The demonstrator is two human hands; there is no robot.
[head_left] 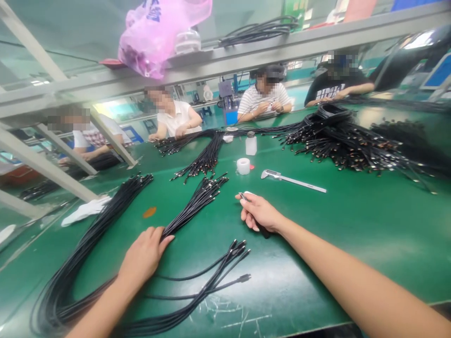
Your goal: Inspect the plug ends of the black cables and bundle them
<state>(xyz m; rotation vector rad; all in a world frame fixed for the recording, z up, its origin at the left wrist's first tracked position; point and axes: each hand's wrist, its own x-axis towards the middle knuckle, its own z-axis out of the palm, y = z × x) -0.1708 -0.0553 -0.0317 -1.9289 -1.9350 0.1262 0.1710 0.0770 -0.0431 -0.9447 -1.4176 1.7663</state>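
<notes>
My left hand (145, 249) is wrapped round a bundle of black cables (192, 206), whose metal-tipped ends fan out up and to the right over the green table (352, 230). To its right, my right hand (259, 213) is closed on a small tool with a metal tip and a dark handle, mostly hidden by the fingers. Several loose cable ends (225, 267) lie below and between my hands. At the left, a long curved bundle of black cables (84, 249) bends round toward the near edge.
A caliper (296, 181), a white tape roll (243, 166) and a white bottle (251, 144) stand or lie beyond my right hand. Large cable piles (338, 136) cover the back right. A white cloth (86, 210) lies left. Several people sit across the table, below a metal shelf (317, 44).
</notes>
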